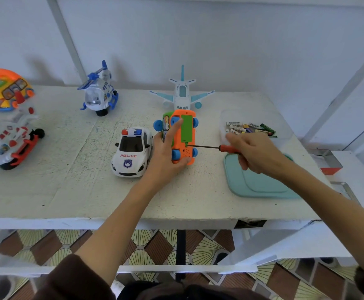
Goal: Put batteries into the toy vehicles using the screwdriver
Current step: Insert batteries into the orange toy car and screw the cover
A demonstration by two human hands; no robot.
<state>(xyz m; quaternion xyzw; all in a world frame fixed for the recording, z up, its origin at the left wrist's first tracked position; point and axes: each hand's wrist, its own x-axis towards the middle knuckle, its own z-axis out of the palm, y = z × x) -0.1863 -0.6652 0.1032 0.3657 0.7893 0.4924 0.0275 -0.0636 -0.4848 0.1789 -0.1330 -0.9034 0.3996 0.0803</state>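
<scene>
Orange toy car (182, 137) tipped underside-up, gripped by left hand (166, 156); screwdriver (207, 146) lying crosswise, tip at cover screw, clasped in right hand (256, 154).

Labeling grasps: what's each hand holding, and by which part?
Left hand grips the orange toy car by its side and end; right hand holds the screwdriver by its red handle.
</scene>
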